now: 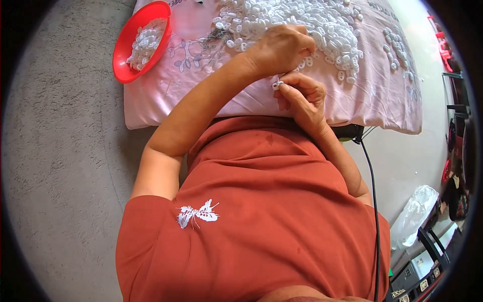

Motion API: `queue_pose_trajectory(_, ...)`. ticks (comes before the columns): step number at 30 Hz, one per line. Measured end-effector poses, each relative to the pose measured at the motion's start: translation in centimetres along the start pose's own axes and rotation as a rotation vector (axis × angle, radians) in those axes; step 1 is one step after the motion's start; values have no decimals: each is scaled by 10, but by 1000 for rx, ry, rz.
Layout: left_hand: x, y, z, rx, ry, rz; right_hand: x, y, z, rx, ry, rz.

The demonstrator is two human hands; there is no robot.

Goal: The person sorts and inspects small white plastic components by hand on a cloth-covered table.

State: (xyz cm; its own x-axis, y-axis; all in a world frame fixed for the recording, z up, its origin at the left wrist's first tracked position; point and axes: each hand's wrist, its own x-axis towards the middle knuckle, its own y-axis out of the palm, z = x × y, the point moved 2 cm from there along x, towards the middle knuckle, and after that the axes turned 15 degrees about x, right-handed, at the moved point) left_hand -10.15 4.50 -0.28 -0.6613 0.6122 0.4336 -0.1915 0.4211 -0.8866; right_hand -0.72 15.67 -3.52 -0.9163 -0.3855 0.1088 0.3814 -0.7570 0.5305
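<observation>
A big pile of small white plastic ring pieces lies on a pink floral cloth in front of me. My left hand reaches over the near edge of the pile with its fingers curled down into the pieces; whether it grips one is hidden. Just below it, my right hand pinches one small white piece between thumb and fingertips, held a little above the cloth.
A red bowl with several white pieces sits at the cloth's left edge. Grey floor lies to the left. A black cable runs down on the right, near a clear plastic bag and dark equipment.
</observation>
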Motion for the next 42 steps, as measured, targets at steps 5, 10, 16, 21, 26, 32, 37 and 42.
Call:
queue_pose_trajectory(5, 19, 9, -2, 53, 64, 90, -4, -1, 4, 72, -26, -55)
queue_pose_trajectory(10, 24, 18, -4, 162, 46, 239, -3, -1, 5, 56, -45, -62)
queue_pose_trajectory(16, 17, 12, -6, 184, 38, 179, -2, 2, 4, 68, -49, -51)
queue_pose_trajectory(21, -26, -31, 9, -35, -224, 13, 1, 1, 0, 127, -27, -52)
queue_pose_trajectory(26, -95, -58, 14, -563, -719, 235, 7, 2, -4, 63, 18, -69)
queue_pose_trajectory(32, -122, -67, 7, -759, -849, 172, 10, 4, -10, -58, 59, -63)
queue_pose_trajectory(37, -124, -65, 7, -778, -878, 152, 10, 6, -10, -48, 53, -53)
queue_pose_trajectory(42, -121, -66, 1, -765, -847, 183, 12, 8, -9, -106, 69, -27)
